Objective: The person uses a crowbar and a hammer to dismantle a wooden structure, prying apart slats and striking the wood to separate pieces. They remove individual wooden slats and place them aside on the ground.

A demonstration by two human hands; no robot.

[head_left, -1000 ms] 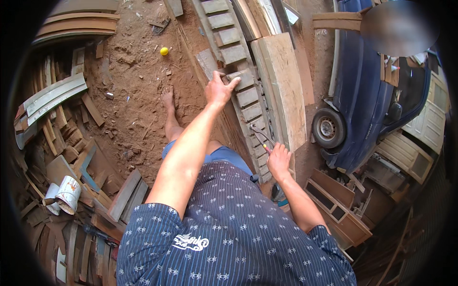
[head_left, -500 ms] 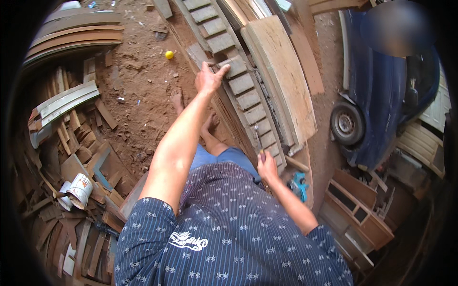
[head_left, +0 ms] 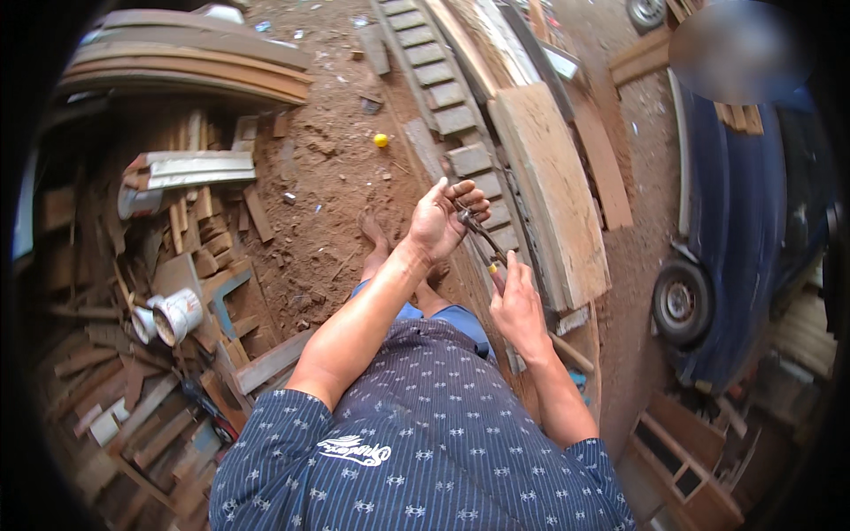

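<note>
My left hand (head_left: 443, 219) is turned palm up with its fingers loosely curled and the thumb standing apart. By those fingers lies the dark metal head of a slim hand tool (head_left: 481, 234), which has a yellow-and-red grip. Its exact kind is too small to make out. My right hand (head_left: 521, 305) is closed round the grip. Beneath both hands runs a long wooden piece (head_left: 469, 159) with evenly spaced crosswise slats, like a louvred panel. A thick, pale plank (head_left: 553, 195) lies along its right side.
Wood scraps (head_left: 133, 363) and a paint-stained white bucket (head_left: 177, 316) are on the left. Stacked boards (head_left: 186, 57) lie at the far left. A yellow ball (head_left: 381, 140) rests on the dirt. At the right stands a blue vehicle (head_left: 735, 230); a wooden frame (head_left: 686, 460) is nearer.
My left hand has come off the slatted piece, drawn nearer and turned palm up. My right hand has raised the tool toward it. The view has shifted, moving the surroundings rightward.
</note>
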